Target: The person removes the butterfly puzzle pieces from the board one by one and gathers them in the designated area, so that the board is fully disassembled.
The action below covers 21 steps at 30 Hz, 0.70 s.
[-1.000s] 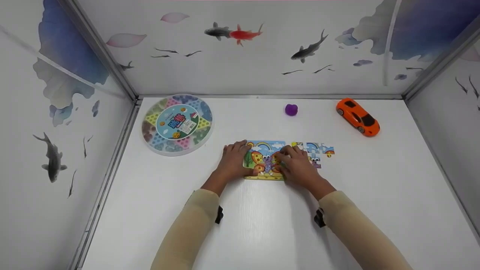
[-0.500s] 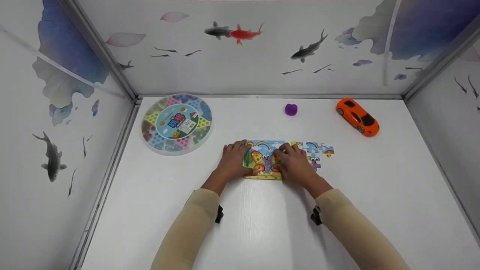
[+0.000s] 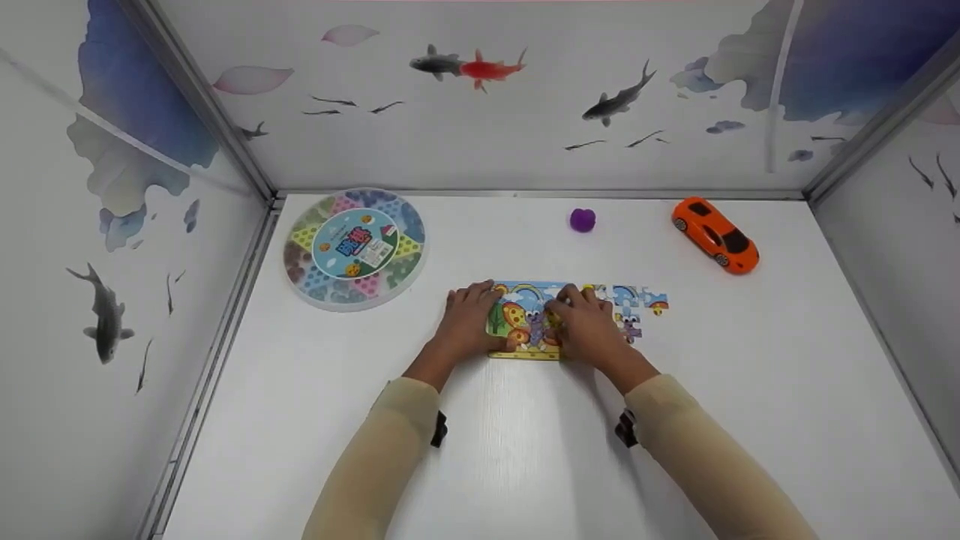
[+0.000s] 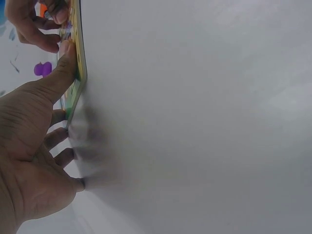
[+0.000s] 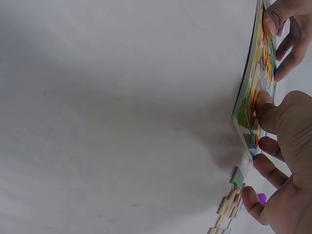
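Left hand: left hand (image 3: 469, 319) lies flat on the left end of the puzzle (image 3: 525, 319), fingers spread and straight, thumb along the near edge; grip wide, holding nothing.
Right hand: right hand (image 3: 589, 326) covers the puzzle's right part, fingers bent down onto it (whether the grip pinches a piece, I cannot tell).
Puzzle: flat at mid table (image 3: 525, 450), long axis left to right.
Pieces: loose pieces (image 3: 637, 304) just right of the puzzle.

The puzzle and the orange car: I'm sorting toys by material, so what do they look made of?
Puzzle: probably printed cardboard, a thin flat board with colourful matte print. Orange car: likely moulded plastic, smooth and slightly glossy.
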Tool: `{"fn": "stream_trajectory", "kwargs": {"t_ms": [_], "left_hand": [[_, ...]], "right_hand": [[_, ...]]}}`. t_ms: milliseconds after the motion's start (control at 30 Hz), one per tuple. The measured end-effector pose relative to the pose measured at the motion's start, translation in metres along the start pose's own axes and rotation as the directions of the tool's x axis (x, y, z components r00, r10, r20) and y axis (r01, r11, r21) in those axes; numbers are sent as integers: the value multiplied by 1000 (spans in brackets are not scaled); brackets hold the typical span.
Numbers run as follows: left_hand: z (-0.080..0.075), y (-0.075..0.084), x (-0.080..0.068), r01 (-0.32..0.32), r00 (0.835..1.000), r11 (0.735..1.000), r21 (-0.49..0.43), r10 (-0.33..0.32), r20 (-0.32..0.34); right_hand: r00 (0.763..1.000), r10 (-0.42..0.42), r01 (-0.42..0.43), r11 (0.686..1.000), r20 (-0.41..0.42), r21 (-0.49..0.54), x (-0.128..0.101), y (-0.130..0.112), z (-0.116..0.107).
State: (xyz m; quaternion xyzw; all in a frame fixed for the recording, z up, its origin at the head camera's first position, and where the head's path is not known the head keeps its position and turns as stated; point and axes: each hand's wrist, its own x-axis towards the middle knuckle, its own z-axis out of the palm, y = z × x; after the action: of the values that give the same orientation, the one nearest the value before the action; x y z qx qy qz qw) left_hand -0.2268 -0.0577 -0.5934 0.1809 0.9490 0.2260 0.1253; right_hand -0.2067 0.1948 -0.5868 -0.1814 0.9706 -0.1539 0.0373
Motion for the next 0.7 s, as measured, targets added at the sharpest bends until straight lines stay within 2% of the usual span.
{"fn": "stream_trajectory", "kwargs": {"t_ms": [367, 700], "left_hand": [[0, 0, 1, 3, 1000, 1000, 11, -3, -2], [0, 0, 3, 4, 1000, 1000, -1, -4, -1]], "right_hand": [[996, 50, -52, 998, 68, 36, 5, -1, -5], [996, 56, -60, 997, 70, 52, 8, 0, -3]]}}
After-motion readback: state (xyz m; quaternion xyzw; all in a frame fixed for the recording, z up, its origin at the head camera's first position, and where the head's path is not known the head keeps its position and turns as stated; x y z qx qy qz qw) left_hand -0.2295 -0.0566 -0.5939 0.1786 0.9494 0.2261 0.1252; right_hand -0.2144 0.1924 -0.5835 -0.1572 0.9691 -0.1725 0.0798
